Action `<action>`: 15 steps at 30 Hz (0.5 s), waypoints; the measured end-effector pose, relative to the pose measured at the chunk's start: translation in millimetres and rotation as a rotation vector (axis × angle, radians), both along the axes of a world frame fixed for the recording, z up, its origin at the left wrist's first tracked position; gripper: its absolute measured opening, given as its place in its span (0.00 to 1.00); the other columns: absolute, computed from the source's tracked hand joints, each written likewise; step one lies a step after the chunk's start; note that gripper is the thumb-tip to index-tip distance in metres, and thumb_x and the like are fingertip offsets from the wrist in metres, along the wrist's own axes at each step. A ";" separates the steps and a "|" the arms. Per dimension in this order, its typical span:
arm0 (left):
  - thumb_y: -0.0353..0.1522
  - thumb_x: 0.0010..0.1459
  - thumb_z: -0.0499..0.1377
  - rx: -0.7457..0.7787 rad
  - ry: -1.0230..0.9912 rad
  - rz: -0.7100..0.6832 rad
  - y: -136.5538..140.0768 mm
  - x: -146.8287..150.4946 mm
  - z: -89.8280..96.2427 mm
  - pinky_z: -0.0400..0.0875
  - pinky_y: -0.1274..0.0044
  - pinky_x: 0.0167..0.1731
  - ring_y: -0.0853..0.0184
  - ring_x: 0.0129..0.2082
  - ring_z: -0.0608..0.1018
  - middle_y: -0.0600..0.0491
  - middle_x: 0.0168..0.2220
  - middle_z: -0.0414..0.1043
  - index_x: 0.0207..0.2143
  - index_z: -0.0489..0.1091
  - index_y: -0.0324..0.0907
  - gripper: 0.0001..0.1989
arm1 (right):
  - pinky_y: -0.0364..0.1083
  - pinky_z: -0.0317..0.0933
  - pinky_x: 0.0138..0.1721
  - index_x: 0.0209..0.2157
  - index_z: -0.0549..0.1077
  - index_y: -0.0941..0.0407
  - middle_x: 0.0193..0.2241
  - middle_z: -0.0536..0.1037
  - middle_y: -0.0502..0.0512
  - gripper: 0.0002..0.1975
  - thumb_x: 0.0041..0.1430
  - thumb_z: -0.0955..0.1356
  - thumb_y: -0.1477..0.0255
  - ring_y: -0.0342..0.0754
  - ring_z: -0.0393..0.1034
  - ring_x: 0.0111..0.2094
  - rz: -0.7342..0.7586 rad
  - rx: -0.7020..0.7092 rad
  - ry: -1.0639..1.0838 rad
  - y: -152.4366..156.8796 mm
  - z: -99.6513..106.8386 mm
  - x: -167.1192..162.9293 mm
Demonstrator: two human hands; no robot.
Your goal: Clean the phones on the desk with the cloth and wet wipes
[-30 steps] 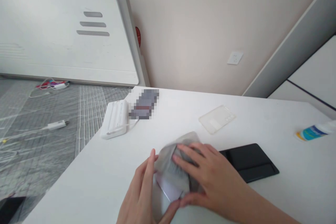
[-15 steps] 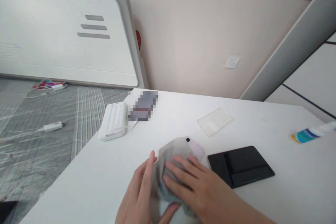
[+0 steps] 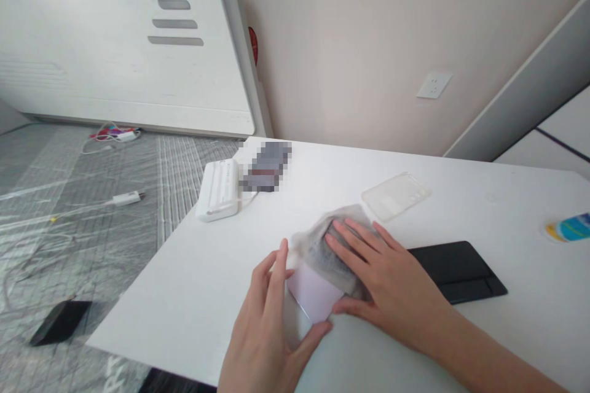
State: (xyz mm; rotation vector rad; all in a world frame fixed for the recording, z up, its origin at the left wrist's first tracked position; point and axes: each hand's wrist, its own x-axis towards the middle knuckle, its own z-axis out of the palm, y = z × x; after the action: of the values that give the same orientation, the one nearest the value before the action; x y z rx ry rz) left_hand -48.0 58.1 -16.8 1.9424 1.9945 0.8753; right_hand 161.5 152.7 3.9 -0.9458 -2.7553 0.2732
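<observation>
A pale lilac tablet [image 3: 317,296] lies back up at the table's front, its far part hidden under a grey cloth [image 3: 318,247]. My left hand [image 3: 262,325] holds the tablet at its near left end, fingers along one edge and thumb at the near corner. Over the cloth, my right hand [image 3: 391,276] presses with its fingers laid out, the cloth bunched beneath them. Just right of that hand sits a black folding case [image 3: 461,270], partly covered by my forearm. Behind the cloth is a clear phone case [image 3: 396,195].
On the white table [image 3: 184,295], a white power bank [image 3: 219,190] stands at the left edge, cabled toward a blurred-out dark object [image 3: 268,166]. A spray bottle [image 3: 571,228] lies at the far right, cut off by the frame. Chargers [image 3: 125,198] rest on the grey bedding.
My right hand has slid the cloth toward the tablet's far end, uncovering the near end and covering the camera corner. The view has shifted down and right.
</observation>
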 end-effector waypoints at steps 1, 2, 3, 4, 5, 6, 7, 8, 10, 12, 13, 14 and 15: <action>0.38 0.59 0.68 -0.008 -0.004 0.002 -0.4 0.2 0.2 0.79 0.58 0.54 0.51 0.60 0.76 0.43 0.64 0.62 0.75 0.37 0.55 0.53 | 0.67 0.49 0.71 0.71 0.60 0.57 0.72 0.59 0.63 0.47 0.64 0.61 0.38 0.65 0.51 0.73 -0.015 0.001 0.003 -1.1 1.1 -0.6; 0.36 0.58 0.68 -0.014 -0.005 -0.006 -0.7 0.2 0.3 0.78 0.58 0.55 0.51 0.61 0.75 0.43 0.65 0.61 0.75 0.37 0.55 0.53 | 0.66 0.50 0.71 0.71 0.60 0.57 0.72 0.59 0.62 0.48 0.63 0.61 0.37 0.65 0.51 0.73 0.041 -0.018 0.008 -2.7 3.1 -1.2; 0.34 0.58 0.67 -0.017 -0.004 -0.018 -0.9 0.1 0.4 0.77 0.58 0.56 0.50 0.63 0.73 0.43 0.66 0.60 0.75 0.36 0.55 0.54 | 0.64 0.50 0.72 0.72 0.60 0.57 0.72 0.60 0.60 0.48 0.63 0.60 0.36 0.63 0.52 0.73 0.145 -0.054 0.015 -4.4 5.8 -1.4; 0.31 0.57 0.66 -0.017 -0.001 -0.028 -1.1 -0.1 0.5 0.76 0.59 0.57 0.50 0.65 0.72 0.43 0.67 0.59 0.76 0.36 0.55 0.54 | 0.60 0.50 0.72 0.71 0.60 0.55 0.72 0.61 0.56 0.47 0.64 0.59 0.37 0.59 0.53 0.73 0.257 -0.096 0.022 -5.4 9.0 -1.1; 0.29 0.56 0.65 -0.017 0.001 -0.037 -1.2 -0.2 0.7 0.76 0.59 0.58 0.50 0.66 0.71 0.43 0.68 0.58 0.76 0.35 0.55 0.55 | 0.57 0.49 0.73 0.70 0.62 0.53 0.71 0.62 0.52 0.44 0.66 0.59 0.38 0.55 0.55 0.72 0.349 -0.137 0.026 -5.2 12.3 0.3; 0.28 0.55 0.65 -0.021 0.003 -0.041 -1.2 -0.2 1.0 0.76 0.60 0.58 0.50 0.66 0.70 0.43 0.68 0.58 0.76 0.35 0.54 0.55 | 0.54 0.49 0.73 0.68 0.65 0.50 0.70 0.65 0.49 0.40 0.67 0.59 0.39 0.52 0.58 0.71 0.398 -0.166 0.029 -3.4 15.0 2.9; 0.29 0.55 0.66 -0.021 0.006 -0.039 -1.3 -0.1 1.2 0.76 0.59 0.58 0.50 0.66 0.70 0.42 0.68 0.58 0.76 0.35 0.54 0.55 | 0.53 0.50 0.73 0.66 0.69 0.49 0.68 0.67 0.47 0.37 0.68 0.59 0.40 0.50 0.61 0.69 0.396 -0.176 0.031 -0.1 16.8 6.6; 0.31 0.56 0.67 -0.020 0.007 -0.034 -1.3 0.1 1.4 0.77 0.59 0.57 0.50 0.65 0.72 0.42 0.67 0.59 0.76 0.35 0.55 0.55 | 0.54 0.52 0.72 0.63 0.72 0.48 0.67 0.70 0.46 0.34 0.69 0.59 0.42 0.50 0.64 0.68 0.346 -0.167 0.029 4.2 17.3 11.1; 0.36 0.58 0.68 -0.019 0.007 -0.022 -1.2 0.7 1.5 0.77 0.58 0.56 0.50 0.63 0.74 0.43 0.66 0.61 0.76 0.36 0.55 0.54 | 0.58 0.55 0.70 0.64 0.71 0.49 0.67 0.70 0.50 0.32 0.70 0.61 0.44 0.54 0.66 0.67 0.169 -0.091 0.014 12.8 14.7 19.7; 0.40 0.60 0.67 -0.011 0.012 -0.018 -1.2 0.9 1.3 0.78 0.58 0.55 0.50 0.61 0.75 0.43 0.65 0.62 0.76 0.37 0.55 0.52 | 0.65 0.55 0.69 0.69 0.65 0.55 0.69 0.65 0.58 0.37 0.70 0.62 0.45 0.61 0.61 0.69 0.027 -0.002 -0.012 16.0 10.2 23.0; 0.40 0.61 0.67 -0.006 0.017 -0.019 -1.2 0.8 1.2 0.78 0.58 0.55 0.50 0.61 0.75 0.43 0.65 0.62 0.76 0.37 0.55 0.51 | 0.67 0.53 0.69 0.71 0.61 0.57 0.71 0.62 0.59 0.41 0.68 0.62 0.44 0.63 0.57 0.71 0.028 0.009 -0.021 14.9 8.5 21.7; 0.40 0.61 0.66 -0.003 0.023 -0.021 -1.1 0.6 1.2 0.78 0.58 0.55 0.50 0.62 0.75 0.43 0.66 0.62 0.76 0.38 0.54 0.50 | 0.68 0.51 0.70 0.72 0.58 0.57 0.71 0.60 0.59 0.45 0.67 0.62 0.41 0.64 0.54 0.72 0.084 -0.009 -0.024 12.4 7.4 18.9; 0.40 0.61 0.65 0.003 0.030 -0.025 -1.1 0.2 1.1 0.78 0.59 0.56 0.50 0.63 0.74 0.43 0.66 0.61 0.76 0.38 0.53 0.50 | 0.67 0.49 0.71 0.73 0.57 0.55 0.72 0.59 0.57 0.47 0.65 0.61 0.38 0.62 0.52 0.73 0.177 -0.049 -0.020 9.4 7.0 15.2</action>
State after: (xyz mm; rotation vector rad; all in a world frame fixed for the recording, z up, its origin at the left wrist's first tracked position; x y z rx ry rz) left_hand -47.8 57.0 -15.7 1.9888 1.9817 0.8488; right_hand 176.7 162.0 11.0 -0.7200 -2.8668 0.3636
